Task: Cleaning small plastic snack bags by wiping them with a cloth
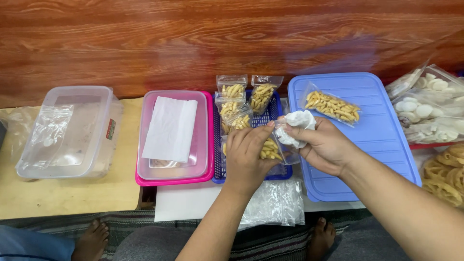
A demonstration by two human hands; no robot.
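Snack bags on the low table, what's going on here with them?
A person sitting at the low table holds a small clear bag of yellow stick snacks over a blue basket. The left hand pinches the bag while the right hand holds a crumpled white cloth against it. Several filled bags already stand in the basket, and one more lies on the blue lid. Empty bags lie in front.

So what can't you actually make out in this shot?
- Head view: the small packet is mostly covered by the left hand and right hand.
- White tissue: partly inside the right fist.
- Pink tub contents: hidden under white paper.
- Fried rings: cut off by the right edge.
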